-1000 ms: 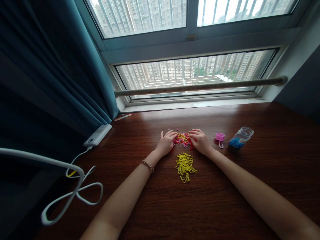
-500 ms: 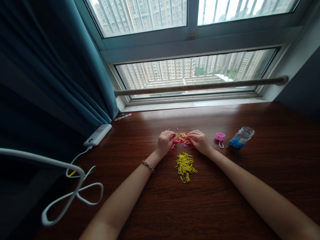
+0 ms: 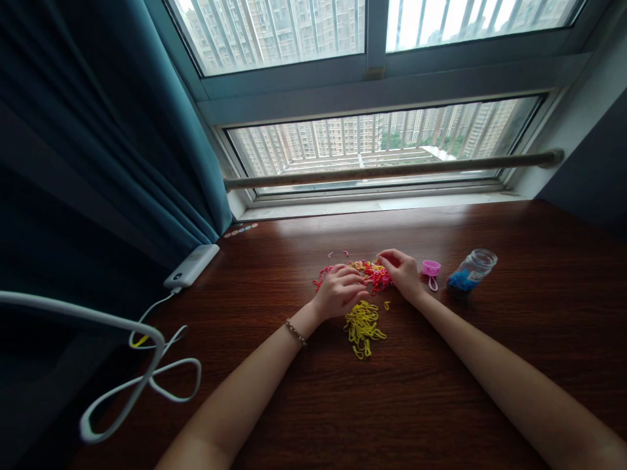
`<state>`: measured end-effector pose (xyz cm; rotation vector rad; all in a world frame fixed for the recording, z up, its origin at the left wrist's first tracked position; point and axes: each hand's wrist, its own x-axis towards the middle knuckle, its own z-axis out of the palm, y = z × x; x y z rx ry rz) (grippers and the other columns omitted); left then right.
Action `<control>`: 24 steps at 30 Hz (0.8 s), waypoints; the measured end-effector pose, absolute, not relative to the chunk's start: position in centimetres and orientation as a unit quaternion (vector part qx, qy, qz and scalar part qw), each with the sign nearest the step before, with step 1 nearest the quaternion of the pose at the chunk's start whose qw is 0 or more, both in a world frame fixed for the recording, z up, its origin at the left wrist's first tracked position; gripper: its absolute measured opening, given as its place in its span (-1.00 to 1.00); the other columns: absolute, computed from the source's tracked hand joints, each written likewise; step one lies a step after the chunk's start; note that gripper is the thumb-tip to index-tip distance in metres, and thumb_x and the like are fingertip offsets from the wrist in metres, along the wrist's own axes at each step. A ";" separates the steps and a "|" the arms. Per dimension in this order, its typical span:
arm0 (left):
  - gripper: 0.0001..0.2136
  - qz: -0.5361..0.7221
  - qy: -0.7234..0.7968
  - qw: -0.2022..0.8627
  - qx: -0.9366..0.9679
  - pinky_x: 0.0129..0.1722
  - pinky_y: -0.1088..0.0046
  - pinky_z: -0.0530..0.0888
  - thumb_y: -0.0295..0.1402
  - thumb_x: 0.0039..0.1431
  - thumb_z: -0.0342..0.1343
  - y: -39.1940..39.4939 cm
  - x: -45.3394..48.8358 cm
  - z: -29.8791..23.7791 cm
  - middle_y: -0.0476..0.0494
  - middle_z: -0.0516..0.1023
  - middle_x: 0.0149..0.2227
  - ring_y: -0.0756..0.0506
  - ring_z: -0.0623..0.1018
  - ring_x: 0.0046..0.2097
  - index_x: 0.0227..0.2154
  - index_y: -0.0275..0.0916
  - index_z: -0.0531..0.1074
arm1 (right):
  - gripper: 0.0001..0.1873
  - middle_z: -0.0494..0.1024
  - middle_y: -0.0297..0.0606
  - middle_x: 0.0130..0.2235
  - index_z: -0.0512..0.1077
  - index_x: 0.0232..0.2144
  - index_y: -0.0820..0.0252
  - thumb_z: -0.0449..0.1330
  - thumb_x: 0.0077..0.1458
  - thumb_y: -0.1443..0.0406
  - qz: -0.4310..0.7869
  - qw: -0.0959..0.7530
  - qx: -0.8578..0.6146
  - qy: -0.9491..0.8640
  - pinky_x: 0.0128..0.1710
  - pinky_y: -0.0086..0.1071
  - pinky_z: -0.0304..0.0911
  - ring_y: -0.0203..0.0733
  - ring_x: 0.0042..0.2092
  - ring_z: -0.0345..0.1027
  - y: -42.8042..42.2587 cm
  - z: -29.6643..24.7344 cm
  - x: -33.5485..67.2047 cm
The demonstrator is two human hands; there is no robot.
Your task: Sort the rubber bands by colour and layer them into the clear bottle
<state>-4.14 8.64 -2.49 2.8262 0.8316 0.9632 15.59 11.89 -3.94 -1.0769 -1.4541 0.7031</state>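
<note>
A mixed heap of red, pink and yellow plastic stitch markers (image 3: 379, 279) lies on the wooden table between my hands. My left hand (image 3: 340, 290) is over the heap's left and near side, palm down with its fingers stretched out, hiding some markers. At the heap's far right edge, my right hand (image 3: 399, 271) has thumb and fingertips pinched together; what is between them is too small to make out. Closer to me sits a separate pile of yellow stitch markers (image 3: 362, 323). One loose yellow marker (image 3: 386, 305) lies just right of that pile.
To the right are a pink lid with a loop (image 3: 432, 267) and a tilted clear jar (image 3: 473, 271) with blue pieces inside. A white power bank (image 3: 192, 266) with a looping white cable (image 3: 161, 346) lies left by the blue curtain (image 3: 196, 163). The window is behind.
My left hand has moved right and towards me, its fingers now stretched out. My right hand has shifted slightly right. The mixed heap is more spread, and a loose yellow marker now shows beside the yellow pile.
</note>
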 end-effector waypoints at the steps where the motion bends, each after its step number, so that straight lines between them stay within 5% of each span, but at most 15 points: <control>1: -0.87 0.332 0.305 0.010 0.893 0.00 0.22 0.27 -0.34 0.12 0.01 9.1 -4.5 -2.7 -0.07 0.54 -0.24 -0.10 0.43 -0.10 -0.34 -0.15 0.46 | -0.75 0.53 -0.21 -0.41 0.46 -0.43 0.23 0.20 -0.05 0.15 0.332 0.557 -0.441 -0.620 -0.35 -0.34 0.31 -0.15 -0.37 0.40 11.6 -3.6 15.4; 7: -0.84 0.372 0.428 0.005 0.824 0.02 0.20 0.26 -0.43 0.12 -0.02 11.3 -6.0 -3.8 -0.09 0.53 -0.23 -0.12 0.40 -0.04 -0.29 -0.19 0.45 | -0.74 0.53 -0.29 -0.52 0.53 -0.52 0.22 0.19 -0.03 0.15 0.442 0.364 -0.318 -0.756 -0.48 -0.44 0.22 -0.23 -0.48 0.36 9.8 -1.7 14.3; 14: -0.68 0.278 0.432 0.029 0.857 0.14 0.08 0.05 -0.55 0.11 -0.07 11.5 -5.9 -4.5 -0.12 0.46 -0.06 -0.10 0.33 0.08 -0.09 -0.16 0.35 | -0.86 0.55 -0.28 -0.46 0.54 -0.42 0.15 0.18 0.00 0.25 0.207 0.430 -0.440 -0.761 -0.43 -0.39 0.20 -0.23 -0.47 0.33 11.3 -4.1 14.9; 24: -0.83 0.278 0.475 0.026 0.834 0.08 0.13 0.12 -0.39 0.10 0.04 11.9 -6.2 -4.5 -0.08 0.53 -0.24 -0.10 0.41 -0.08 -0.23 -0.16 0.43 | -0.88 0.51 -0.29 -0.37 0.50 -0.37 0.09 0.17 0.02 0.37 0.066 0.308 -0.410 -0.856 -0.23 -0.31 0.17 -0.15 -0.29 0.19 11.5 -4.9 15.0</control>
